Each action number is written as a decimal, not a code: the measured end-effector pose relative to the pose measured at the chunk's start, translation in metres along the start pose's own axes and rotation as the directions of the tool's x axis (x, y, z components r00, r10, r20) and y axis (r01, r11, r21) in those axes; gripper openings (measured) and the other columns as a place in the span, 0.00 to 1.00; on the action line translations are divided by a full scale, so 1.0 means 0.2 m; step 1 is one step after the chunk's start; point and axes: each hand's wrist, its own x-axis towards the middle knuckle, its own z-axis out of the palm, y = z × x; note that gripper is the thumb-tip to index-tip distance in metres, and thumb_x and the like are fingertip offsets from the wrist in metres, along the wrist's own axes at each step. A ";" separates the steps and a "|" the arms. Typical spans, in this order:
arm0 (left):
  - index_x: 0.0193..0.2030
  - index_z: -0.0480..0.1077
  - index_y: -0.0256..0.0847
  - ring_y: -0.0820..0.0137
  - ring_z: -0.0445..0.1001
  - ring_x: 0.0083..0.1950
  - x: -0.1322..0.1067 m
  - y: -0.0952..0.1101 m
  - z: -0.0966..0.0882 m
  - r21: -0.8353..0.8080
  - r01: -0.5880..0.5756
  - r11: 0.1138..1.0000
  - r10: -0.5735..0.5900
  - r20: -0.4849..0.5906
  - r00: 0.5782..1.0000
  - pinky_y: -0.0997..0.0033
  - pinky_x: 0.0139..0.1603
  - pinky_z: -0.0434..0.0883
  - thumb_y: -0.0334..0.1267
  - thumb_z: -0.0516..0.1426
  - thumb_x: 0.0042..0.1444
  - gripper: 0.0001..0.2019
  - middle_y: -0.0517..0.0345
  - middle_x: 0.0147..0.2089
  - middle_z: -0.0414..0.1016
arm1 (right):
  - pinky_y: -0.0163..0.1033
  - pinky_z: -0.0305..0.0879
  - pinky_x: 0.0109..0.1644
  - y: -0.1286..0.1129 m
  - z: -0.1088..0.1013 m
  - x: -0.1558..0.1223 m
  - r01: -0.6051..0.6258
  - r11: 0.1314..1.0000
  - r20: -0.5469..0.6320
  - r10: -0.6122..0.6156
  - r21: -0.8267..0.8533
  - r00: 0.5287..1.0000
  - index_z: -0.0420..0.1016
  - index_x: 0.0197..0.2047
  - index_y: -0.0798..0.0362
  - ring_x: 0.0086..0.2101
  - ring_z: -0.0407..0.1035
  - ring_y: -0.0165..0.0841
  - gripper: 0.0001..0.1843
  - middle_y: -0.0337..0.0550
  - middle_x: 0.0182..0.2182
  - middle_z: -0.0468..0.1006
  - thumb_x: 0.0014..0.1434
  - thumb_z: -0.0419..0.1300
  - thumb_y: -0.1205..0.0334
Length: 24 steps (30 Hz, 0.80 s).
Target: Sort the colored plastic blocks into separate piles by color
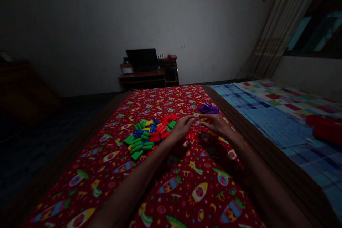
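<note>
Visibly two hands (184,127), one multicoloured block pile (145,136), one purple cluster (208,109).

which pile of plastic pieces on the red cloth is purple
The small pile just beyond the right hand; its purple colour sets it apart from the larger pile beside the left hand, which mixes red, green, blue and yellow.

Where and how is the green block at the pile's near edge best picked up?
Probably pinch the green block across its long sides, from above and the near left: its elongated body points that way, over patterned cloth, while the pile crowds its far side.
</note>
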 end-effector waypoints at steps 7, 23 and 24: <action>0.49 0.73 0.41 0.62 0.75 0.52 -0.14 -0.17 -0.22 0.588 -0.169 0.791 0.259 -0.071 0.963 0.61 0.56 0.69 0.38 0.53 0.61 0.13 0.49 0.49 0.78 | 0.42 0.66 0.50 0.23 0.04 -0.06 -0.105 0.946 -0.092 0.080 -0.308 0.993 0.76 0.51 0.56 0.46 0.74 0.40 0.16 0.54 0.46 0.80 0.61 0.57 0.63; 0.44 0.78 0.42 0.61 0.77 0.48 -0.14 -0.36 -0.76 0.674 0.289 0.680 -0.166 -0.242 0.956 0.69 0.48 0.70 0.40 0.51 0.58 0.15 0.52 0.46 0.81 | 0.37 0.65 0.42 0.04 -0.05 -0.01 -0.130 0.940 -0.223 0.060 -0.316 0.973 0.81 0.38 0.55 0.37 0.76 0.39 0.17 0.51 0.35 0.82 0.63 0.50 0.61; 0.43 0.78 0.43 0.62 0.78 0.47 -0.14 -0.36 -0.76 0.669 0.281 0.688 -0.167 -0.231 0.958 0.70 0.45 0.71 0.41 0.51 0.57 0.15 0.54 0.44 0.82 | 0.37 0.65 0.42 0.03 -0.06 -0.01 -0.125 0.942 -0.219 0.056 -0.311 0.974 0.81 0.39 0.55 0.37 0.76 0.39 0.17 0.51 0.35 0.82 0.63 0.50 0.61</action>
